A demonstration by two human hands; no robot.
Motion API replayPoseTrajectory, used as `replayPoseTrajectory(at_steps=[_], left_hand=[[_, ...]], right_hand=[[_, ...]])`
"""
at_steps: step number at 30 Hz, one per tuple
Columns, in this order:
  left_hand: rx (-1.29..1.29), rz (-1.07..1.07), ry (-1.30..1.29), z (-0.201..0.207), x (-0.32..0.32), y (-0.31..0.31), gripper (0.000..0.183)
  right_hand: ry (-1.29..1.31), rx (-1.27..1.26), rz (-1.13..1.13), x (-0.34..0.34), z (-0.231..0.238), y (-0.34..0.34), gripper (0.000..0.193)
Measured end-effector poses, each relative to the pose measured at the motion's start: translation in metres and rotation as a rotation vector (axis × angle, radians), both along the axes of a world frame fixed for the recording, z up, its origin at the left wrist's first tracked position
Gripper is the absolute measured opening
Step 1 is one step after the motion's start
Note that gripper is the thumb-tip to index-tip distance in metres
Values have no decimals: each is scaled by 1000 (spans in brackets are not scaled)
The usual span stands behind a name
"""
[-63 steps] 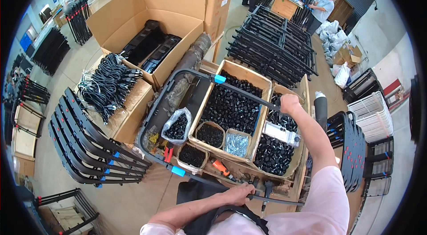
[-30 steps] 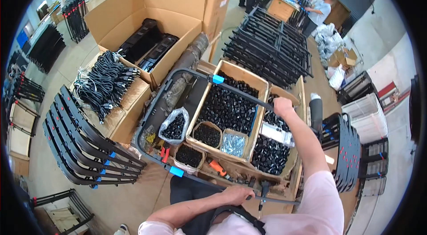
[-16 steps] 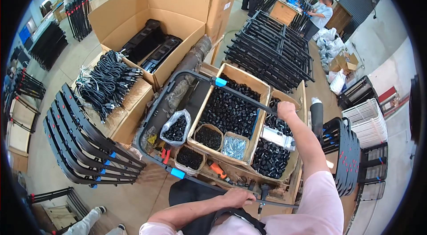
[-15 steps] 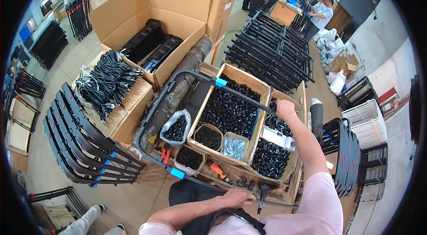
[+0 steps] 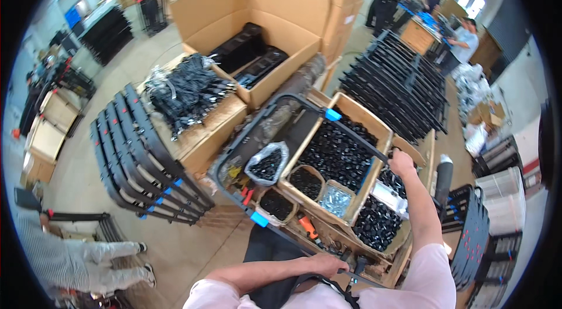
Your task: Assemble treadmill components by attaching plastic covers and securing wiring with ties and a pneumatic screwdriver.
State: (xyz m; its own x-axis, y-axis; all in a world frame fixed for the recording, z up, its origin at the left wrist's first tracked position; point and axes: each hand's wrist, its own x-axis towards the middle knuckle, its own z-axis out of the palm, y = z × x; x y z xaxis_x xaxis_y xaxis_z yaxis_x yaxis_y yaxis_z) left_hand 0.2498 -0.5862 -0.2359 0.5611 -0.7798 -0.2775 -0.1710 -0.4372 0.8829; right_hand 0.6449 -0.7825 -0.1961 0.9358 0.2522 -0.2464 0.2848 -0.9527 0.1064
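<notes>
A U-shaped black tube frame point(image 5: 360, 138) with blue clips lies tilted across the parts bins, its curved end away from me on the left. My right hand point(image 5: 400, 162) is closed around the far leg near its end, above a bin of black parts. Close to my body, my left hand point(image 5: 328, 264) grips the near leg; its fingertips are partly hidden. Under the frame stands a wooden tray point(image 5: 285, 183) of black caps, with smaller containers of dark screws point(image 5: 306, 182) and silver screws point(image 5: 335, 199). A power driver point(image 5: 358, 267) is beside my left hand.
An orange-handled tool point(image 5: 307, 225) and a bag of black parts point(image 5: 267, 164) lie near the frame. Stacked curved frames point(image 5: 132, 151), bundled cables point(image 5: 187, 89) and an open carton point(image 5: 293, 10) stand left and beyond. A person point(image 5: 64, 244) is at lower left.
The whole view has swung left, so the scene sits further right and a person at lower left shows more. Both hands keep their hold on the frame, which stays over the bins.
</notes>
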Motion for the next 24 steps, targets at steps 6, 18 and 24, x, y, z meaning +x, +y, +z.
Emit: replayPoseTrajectory(at_steps=[6, 18, 24], left_hand=[[1, 21, -90, 2, -3, -15, 34], [-33, 1478, -540, 25, 52, 216, 49], [188, 2034, -486, 53, 104, 444, 55]], right_hand=[[-154, 208, -162, -20, -30, -26, 42], [584, 311, 386, -335, 65, 27, 31], [412, 313, 506, -384, 46, 15, 38]])
